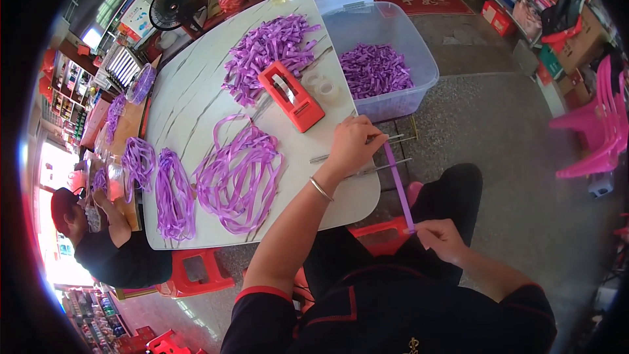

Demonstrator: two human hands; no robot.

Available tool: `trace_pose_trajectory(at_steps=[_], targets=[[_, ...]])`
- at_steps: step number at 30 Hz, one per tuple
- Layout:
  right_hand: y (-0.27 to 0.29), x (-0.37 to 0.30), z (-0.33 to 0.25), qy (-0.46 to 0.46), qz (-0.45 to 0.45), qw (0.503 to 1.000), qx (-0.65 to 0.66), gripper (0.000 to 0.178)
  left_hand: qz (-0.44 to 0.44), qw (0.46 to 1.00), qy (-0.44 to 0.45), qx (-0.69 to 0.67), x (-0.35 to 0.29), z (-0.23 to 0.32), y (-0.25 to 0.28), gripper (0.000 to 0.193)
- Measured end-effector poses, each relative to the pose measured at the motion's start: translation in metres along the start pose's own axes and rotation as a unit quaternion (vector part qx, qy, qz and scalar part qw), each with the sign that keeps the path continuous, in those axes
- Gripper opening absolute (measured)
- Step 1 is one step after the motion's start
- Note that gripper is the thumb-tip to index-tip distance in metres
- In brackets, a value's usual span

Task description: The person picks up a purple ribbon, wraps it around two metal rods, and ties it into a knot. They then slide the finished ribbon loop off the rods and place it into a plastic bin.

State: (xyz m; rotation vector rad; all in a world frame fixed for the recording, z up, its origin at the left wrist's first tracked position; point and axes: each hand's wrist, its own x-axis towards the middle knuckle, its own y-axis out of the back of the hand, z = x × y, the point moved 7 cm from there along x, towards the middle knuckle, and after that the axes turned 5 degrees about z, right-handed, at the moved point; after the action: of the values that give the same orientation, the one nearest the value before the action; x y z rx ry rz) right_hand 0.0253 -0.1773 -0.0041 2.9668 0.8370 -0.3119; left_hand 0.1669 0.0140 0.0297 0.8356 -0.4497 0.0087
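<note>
A narrow purple ribbon [398, 185] is stretched between my hands beyond the table's right edge. My left hand [354, 143], closed, pinches its upper end beside thin metal rods [392, 165] that jut out from the tabletop. Lower and to the right, my right hand [443, 238] grips the other end between thumb and fingers. Just left of my left hand stand a red tape dispenser [292, 97] and clear tape rolls [322, 85]. Loops of purple ribbon [239, 174] lie farther left, and a heap of folded purple ribbon pieces [272, 52] sits behind the dispenser.
A clear plastic bin [419, 46] holding many purple pieces adjoins the marbled white table [196, 72]. More ribbon bundles [173, 196] lie at the table's left. A person [108, 233] works at the far left. Pink chairs [599, 121] stand right; a black fan [173, 6] is behind.
</note>
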Motion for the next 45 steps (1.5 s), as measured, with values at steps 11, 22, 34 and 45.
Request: trace_pose_trajectory(at_steps=[11, 22, 34, 45], targets=[[0.023, 0.145, -0.115, 0.158, 0.044, 0.985, -0.046, 0.023, 0.031, 0.995, 0.062, -0.072, 0.001, -0.012, 0.005, 0.013], [0.042, 0.218, 0.021, -0.1, 0.071, 0.992, -0.005, 0.029, 0.048, 0.992, 0.071, -0.088, 0.001, -0.007, 0.009, 0.012], [0.014, 0.136, 0.035, 0.002, 0.094, 0.995, 0.031, 0.021, -0.037, 0.999, 0.007, -0.004, 0.004, -0.001, 0.0, 0.012], [-0.003, 0.126, 0.017, 0.006, 0.084, 0.989, 0.122, 0.015, -0.089, 0.995, 0.04, -0.002, 0.007, -0.005, -0.006, 0.013]])
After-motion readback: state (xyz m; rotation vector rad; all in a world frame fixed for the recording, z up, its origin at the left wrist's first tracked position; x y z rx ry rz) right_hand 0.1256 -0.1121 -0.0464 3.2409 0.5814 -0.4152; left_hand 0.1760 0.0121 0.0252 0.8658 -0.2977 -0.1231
